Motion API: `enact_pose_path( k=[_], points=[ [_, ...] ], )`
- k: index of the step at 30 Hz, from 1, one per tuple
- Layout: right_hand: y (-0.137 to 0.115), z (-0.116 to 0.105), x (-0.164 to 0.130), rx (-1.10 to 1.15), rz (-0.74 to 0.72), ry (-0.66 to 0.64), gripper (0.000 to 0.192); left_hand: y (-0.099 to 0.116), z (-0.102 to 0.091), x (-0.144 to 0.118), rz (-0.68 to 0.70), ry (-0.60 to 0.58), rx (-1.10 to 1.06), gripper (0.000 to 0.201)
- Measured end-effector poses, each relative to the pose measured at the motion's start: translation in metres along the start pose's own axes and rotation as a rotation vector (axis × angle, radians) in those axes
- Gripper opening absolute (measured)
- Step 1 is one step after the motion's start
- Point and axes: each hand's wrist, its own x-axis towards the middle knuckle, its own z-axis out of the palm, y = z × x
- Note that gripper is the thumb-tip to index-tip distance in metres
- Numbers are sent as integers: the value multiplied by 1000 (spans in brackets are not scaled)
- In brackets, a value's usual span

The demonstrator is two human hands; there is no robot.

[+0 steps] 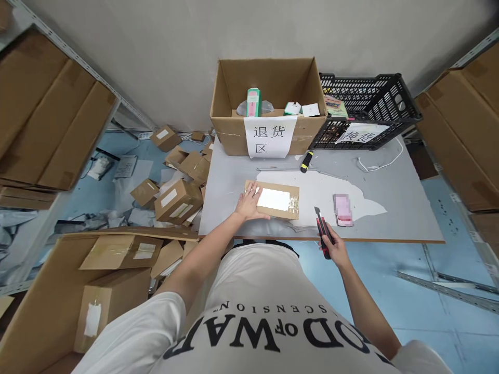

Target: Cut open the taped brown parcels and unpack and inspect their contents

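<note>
A small cardboard box [294, 203] lies on the grey table, with a white label on top and clear tape at its right end. My left hand [249, 203] rests on the box's left end, fingers spread. In my right hand [335, 248] is a red and black utility knife [323, 235], held over the table's front edge with its blade pointing up and away from me. The blade is apart from the box. To the right of the knife lies a pink pixelated item [343, 210], its details blurred out.
A large open carton [230, 136] with a paper sign stands at the table's back, beside a black plastic crate [370, 111]. A yellow and black tool [306, 161] and a white cable [376, 169] lie on the table [405, 218]. Cardboard boxes [177, 200] crowd the left floor.
</note>
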Motion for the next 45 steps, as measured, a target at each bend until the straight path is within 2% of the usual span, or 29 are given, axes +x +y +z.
enact_pose_path(
  k=[2,4,5,7,8,10,13,18,27,36,40,45],
  points=[
    [-2,12,10,60,-15,71,85,-5,-3,-2,-9,30,-116,114],
    [-7,27,24,122,-21,128,85,-14,-7,-2,-65,113,-262,105],
    [-11,35,33,155,-20,154,79,-20,-9,-2,-123,159,-345,99],
    [-20,50,50,231,-7,195,55,-32,-14,-2,-286,201,-557,87],
    [-26,57,59,276,11,199,42,-37,-16,-2,-372,174,-693,83],
    [-38,68,74,366,60,173,26,-47,-20,-3,-490,43,-982,81],
    [-55,75,88,446,132,81,19,-54,-23,-5,-515,-130,-1246,84],
    [-70,81,91,486,185,-31,18,-53,-20,-9,-473,-157,-1276,83],
    [-79,88,93,344,115,-37,23,-51,-17,-13,-452,-121,-1240,82],
    [-81,90,103,316,129,-47,26,-55,-10,-18,-455,-77,-1326,76],
    [-79,90,103,304,110,-46,26,-55,-11,-15,-472,-96,-1312,78],
    [-86,90,109,308,140,-53,26,-49,-15,-18,-479,-63,-1326,77]
  ],
)
